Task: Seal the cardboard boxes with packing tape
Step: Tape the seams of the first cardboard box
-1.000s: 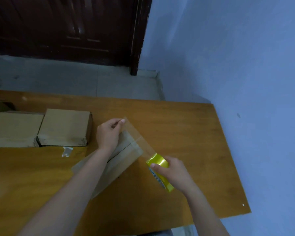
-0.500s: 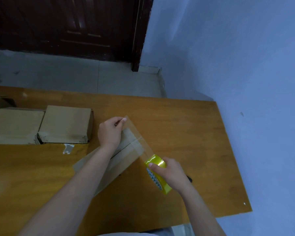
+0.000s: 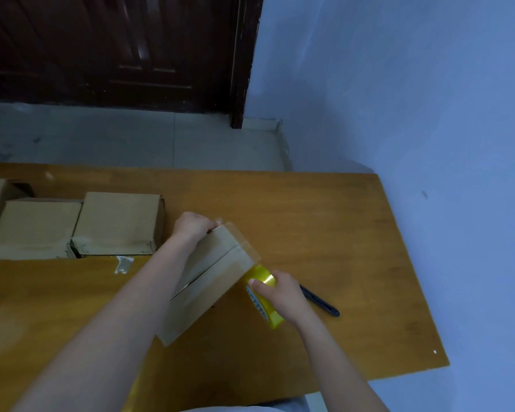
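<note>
A person seals a cardboard box (image 3: 208, 281) lying at an angle on an orange-brown wooden table (image 3: 324, 221). Compared with half a second earlier, the clear tape strip (image 3: 241, 243) now lies lower and closer over the box's far end, and a dark pen-like tool (image 3: 320, 301), mostly hidden before, shows on the table just behind the right hand. The left hand (image 3: 192, 227) curls over the box's far corner, fingers pinching the tape's free end against it. The right hand (image 3: 280, 292) grips a yellow tape roll (image 3: 263, 295) at the box's near-right edge, thumb on top. Three more closed boxes (image 3: 116, 221) sit in a row near the table's left side, with a small scrap of tape (image 3: 124, 264) on the table in front of them. Bare table surface stretches to the right of the hands as far as the table's right edge, which runs beside a blue wall (image 3: 428, 114).
</note>
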`<state>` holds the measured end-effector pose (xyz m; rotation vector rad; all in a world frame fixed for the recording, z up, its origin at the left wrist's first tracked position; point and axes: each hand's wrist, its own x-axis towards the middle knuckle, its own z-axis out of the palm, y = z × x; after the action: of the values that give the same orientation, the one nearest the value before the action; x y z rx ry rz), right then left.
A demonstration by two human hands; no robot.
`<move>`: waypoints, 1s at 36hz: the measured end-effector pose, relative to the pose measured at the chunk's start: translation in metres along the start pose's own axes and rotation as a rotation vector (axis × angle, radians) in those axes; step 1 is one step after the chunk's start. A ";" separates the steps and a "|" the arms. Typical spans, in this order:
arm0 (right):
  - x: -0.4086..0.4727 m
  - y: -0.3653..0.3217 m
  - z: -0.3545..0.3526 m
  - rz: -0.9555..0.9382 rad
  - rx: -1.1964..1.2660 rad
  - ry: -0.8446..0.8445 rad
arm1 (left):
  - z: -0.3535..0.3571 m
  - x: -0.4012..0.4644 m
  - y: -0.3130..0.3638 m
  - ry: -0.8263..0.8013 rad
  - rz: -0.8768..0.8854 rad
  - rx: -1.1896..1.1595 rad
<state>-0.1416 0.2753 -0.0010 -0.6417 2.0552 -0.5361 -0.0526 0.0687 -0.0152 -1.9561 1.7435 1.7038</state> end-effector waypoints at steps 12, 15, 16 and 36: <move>0.007 0.011 0.008 0.023 0.080 -0.003 | 0.002 -0.006 0.002 -0.149 -0.171 -0.029; 0.000 0.003 0.006 -0.003 0.066 0.002 | 0.006 -0.008 0.001 -0.011 -0.089 0.075; -0.002 0.002 0.005 -0.010 0.059 0.001 | 0.007 -0.009 0.000 0.059 -0.037 0.132; -0.035 0.042 0.038 -0.005 0.435 -0.079 | 0.042 -0.063 -0.082 0.296 0.926 0.724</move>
<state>-0.1023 0.3250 -0.0234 -0.3999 1.7827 -0.9124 -0.0093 0.1691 -0.0378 -1.1542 3.0707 0.5852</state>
